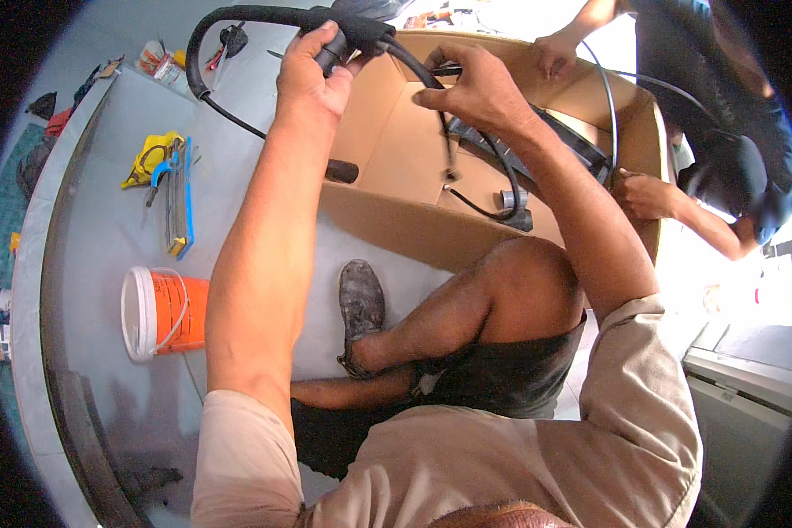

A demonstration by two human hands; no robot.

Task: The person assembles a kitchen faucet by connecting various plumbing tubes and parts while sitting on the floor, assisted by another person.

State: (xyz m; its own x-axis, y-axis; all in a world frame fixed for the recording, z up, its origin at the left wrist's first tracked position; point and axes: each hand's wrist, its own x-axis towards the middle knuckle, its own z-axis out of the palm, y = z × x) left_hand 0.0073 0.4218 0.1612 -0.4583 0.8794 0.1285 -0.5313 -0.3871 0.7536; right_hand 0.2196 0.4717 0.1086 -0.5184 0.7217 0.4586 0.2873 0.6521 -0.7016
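Gripping a black fitting (330,55) in the left hand (312,84), with thumb and fingers wrapped closely about it. Pinching a black cable (409,60) in the right hand (480,92), with thumb and forefinger bent and nearly together; cannot tell how the remaining fingertips lie. Against the left hand, a black tube (255,13), arching out to the left and bending down into a thinner line. Below the hands, an open cardboard box (414,224), with the cable hanging and looping inside it. Within the box, a long black part (581,150) and a small grey cylinder (512,200). At the far rim, another person's hand (554,55); at the right side, a second one (647,194), near a grey cord (609,88). Left on the floor, a blue hacksaw (187,198) beside a yellow item (154,158); nearer, an orange bucket (178,308), tipped on its side.
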